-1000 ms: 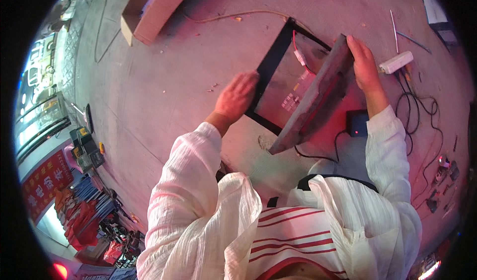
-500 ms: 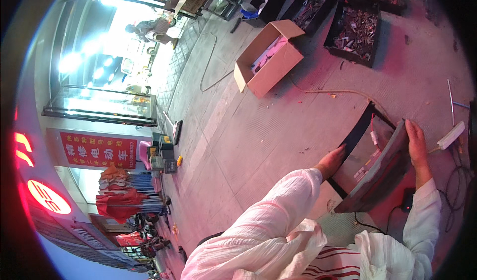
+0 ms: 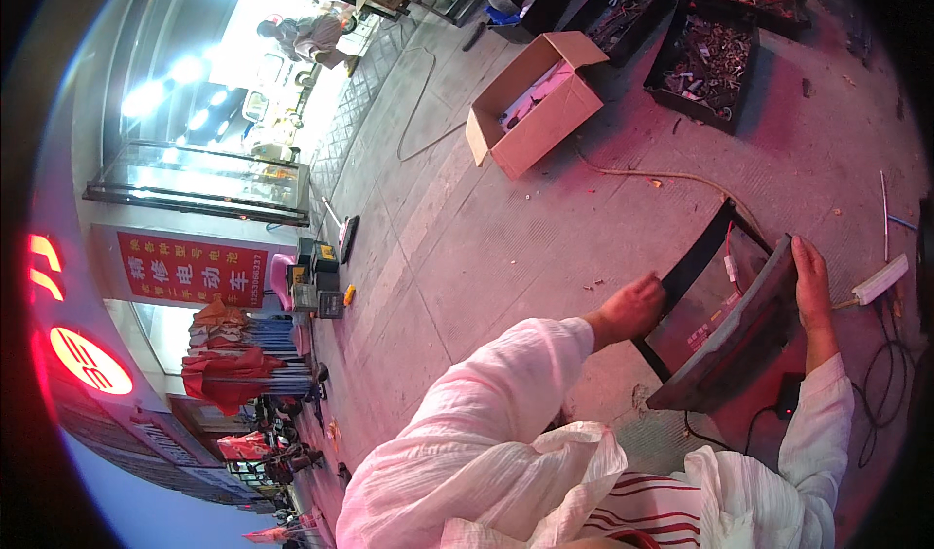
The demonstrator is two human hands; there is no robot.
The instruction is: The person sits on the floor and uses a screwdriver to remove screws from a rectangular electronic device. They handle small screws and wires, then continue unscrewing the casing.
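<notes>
A dark, open-topped case (image 3: 725,379) stands tilted in front of me, its near wall raised. Inside lies a grey-brown block (image 3: 693,306), with a white connector (image 3: 732,269) on red wires near its far end. My right hand (image 3: 811,278) grips the case's right end, fingers along the outer edge. At the case's left edge is my left hand (image 3: 632,308), its fingers curled in. Whether it pinches the rim or something small is hidden.
An open cardboard box (image 3: 547,132) stands ahead. Beyond it are black trays of small parts (image 3: 702,67). A cable (image 3: 642,172) runs across the floor to the case. A white power strip (image 3: 880,278) and black cords (image 3: 880,384) lie at right. A person (image 3: 309,38) is by the lit shopfront.
My left hand has shifted left and away from me, and its curled fingers now show at the case's edge. My right hand keeps its hold on the case.
</notes>
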